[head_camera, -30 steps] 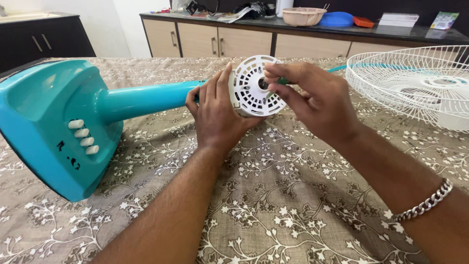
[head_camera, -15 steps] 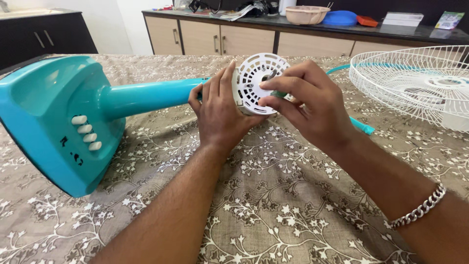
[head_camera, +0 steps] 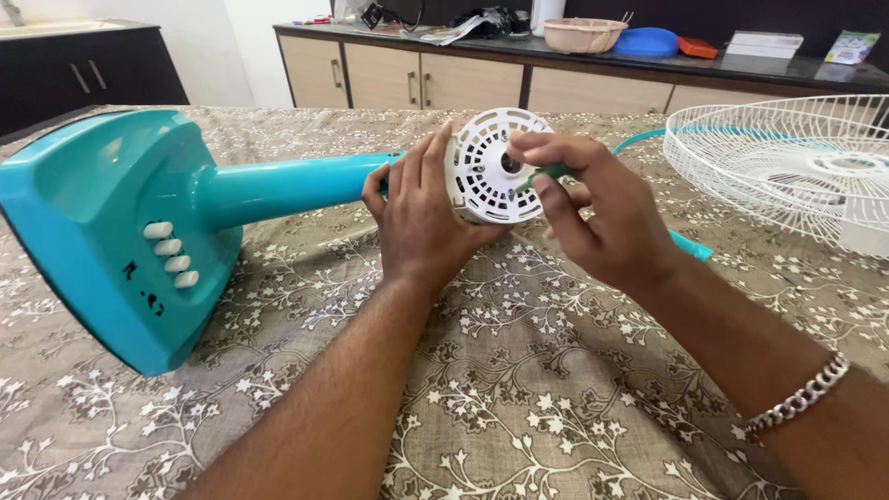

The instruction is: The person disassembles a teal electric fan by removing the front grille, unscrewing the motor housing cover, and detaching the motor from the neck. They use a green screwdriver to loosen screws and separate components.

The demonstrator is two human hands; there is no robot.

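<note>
Floral tablecloth (head_camera: 519, 389) under white vented disc (head_camera: 486, 171), left hand (head_camera: 421, 218) cupped behind it (right hand (head_camera: 597, 218) pinching a green-handled tool (head_camera: 556, 172)).

Fan stand (head_camera: 120, 222): glossy teal plastic, smooth, light glare on the base and pole. Buttons (head_camera: 173, 255): off-white plastic. Vented cap (head_camera: 495, 167): matt white plastic, perforated. Guard (head_camera: 787, 162): thin white coated wire. Tablecloth (head_camera: 519, 370): matt woven cloth, grey-brown, white floral print. Bracelet (head_camera: 798, 393): shiny metal chain. Cabinets (head_camera: 417, 79): light wood-look fronts, dark glossy top.
</note>
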